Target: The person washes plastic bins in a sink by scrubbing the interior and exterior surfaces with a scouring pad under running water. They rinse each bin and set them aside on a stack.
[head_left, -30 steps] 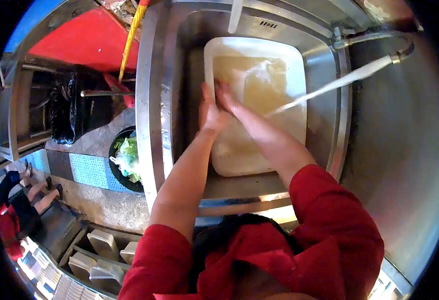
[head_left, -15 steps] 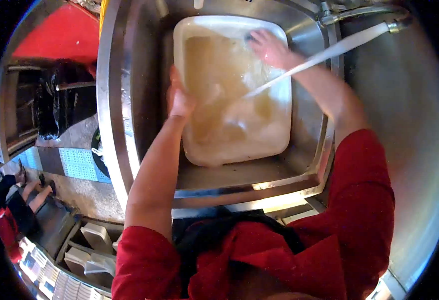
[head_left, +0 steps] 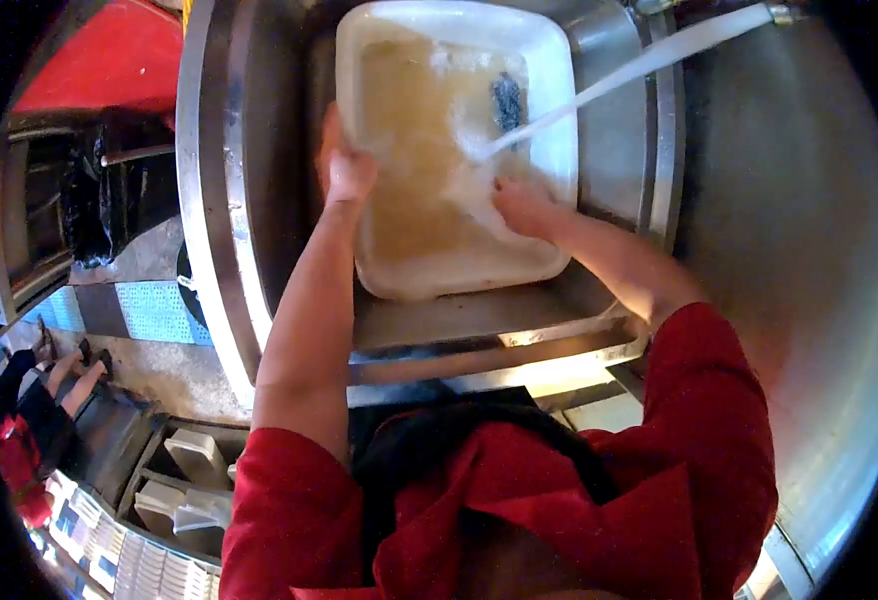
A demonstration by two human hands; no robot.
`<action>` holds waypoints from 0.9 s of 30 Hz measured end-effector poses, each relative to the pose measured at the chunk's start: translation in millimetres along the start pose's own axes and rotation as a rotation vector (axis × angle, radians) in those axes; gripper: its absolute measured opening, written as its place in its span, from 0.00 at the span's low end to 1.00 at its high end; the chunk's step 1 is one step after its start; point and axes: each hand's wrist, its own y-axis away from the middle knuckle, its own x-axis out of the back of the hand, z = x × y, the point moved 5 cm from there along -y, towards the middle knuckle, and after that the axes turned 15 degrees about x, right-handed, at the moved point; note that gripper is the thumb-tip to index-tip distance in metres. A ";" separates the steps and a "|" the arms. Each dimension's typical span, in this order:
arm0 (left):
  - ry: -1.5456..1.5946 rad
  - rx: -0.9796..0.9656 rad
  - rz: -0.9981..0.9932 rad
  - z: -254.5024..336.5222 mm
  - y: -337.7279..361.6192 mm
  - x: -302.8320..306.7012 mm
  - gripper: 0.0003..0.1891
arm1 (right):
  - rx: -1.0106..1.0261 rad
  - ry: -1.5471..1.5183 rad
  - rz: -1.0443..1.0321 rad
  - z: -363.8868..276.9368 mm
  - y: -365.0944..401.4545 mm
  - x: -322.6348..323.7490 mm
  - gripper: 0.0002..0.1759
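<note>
Right hand (head_left: 525,206) displacement: from the far right corner of the white tub (head_left: 551,80) to its near right side, exposing a dark scrubber (head_left: 506,100) near the right inner wall. Tub position: inside the metal sink (head_left: 459,322). Tub contents: cloudy brownish water (head_left: 409,190) with pale froth, fed by a water stream (head_left: 649,68) entering from the right. Left hand (head_left: 347,172) clasps the left rim, fingers outside and thumb over the edge. Right-hand grip cannot be determined; its fingers are blurred at the water. Lower left, a compartmented bin (head_left: 142,468) holds pale containers (head_left: 197,455).
</note>
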 end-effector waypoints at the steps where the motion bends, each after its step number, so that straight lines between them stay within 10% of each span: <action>1: -0.059 -0.071 0.029 -3.5 1.0 -1.7 0.33 | 0.099 0.040 0.065 -12.3 1.5 2.6 0.20; 4: -0.144 -0.026 -0.023 -2.4 9.0 -0.3 0.33 | -0.088 0.201 0.667 14.1 -19.3 58.6 0.29; 8: -0.307 0.303 -0.165 0.8 34.5 5.6 0.30 | -0.375 0.033 0.572 48.9 -63.7 17.4 0.28; 11: -0.287 0.593 -0.228 -43.0 40.7 8.9 0.30 | -0.479 -0.963 0.881 6.1 -49.7 -7.7 0.24; 14: -0.191 0.620 -0.384 -37.5 52.7 19.4 0.30 | -0.366 -0.240 0.669 -35.9 -70.5 -13.1 0.19; 17: -0.155 0.485 -0.560 -25.7 67.3 29.9 0.30 | -0.392 -1.469 0.737 -34.2 -104.3 73.8 0.10; 21: 0.176 1.036 -0.638 -33.8 73.5 24.2 0.26 | -0.231 -1.759 0.914 -26.1 -178.1 140.6 0.24; 23: 0.506 1.022 -0.618 -37.2 70.6 13.7 0.21 | -0.794 -0.846 0.937 -51.6 -166.4 150.2 0.30; 24: 0.506 1.034 -0.621 -40.0 75.3 13.4 0.21 | -0.758 -1.007 1.097 -64.1 -181.5 106.0 0.30; 25: 0.655 1.073 -0.621 -38.9 78.5 13.3 0.19 | -0.313 -1.228 1.041 -80.5 -199.7 52.1 0.30; 27: 0.812 1.103 -0.625 -40.1 75.9 13.3 0.18 | -0.740 -1.004 0.809 -121.1 -110.2 81.9 0.24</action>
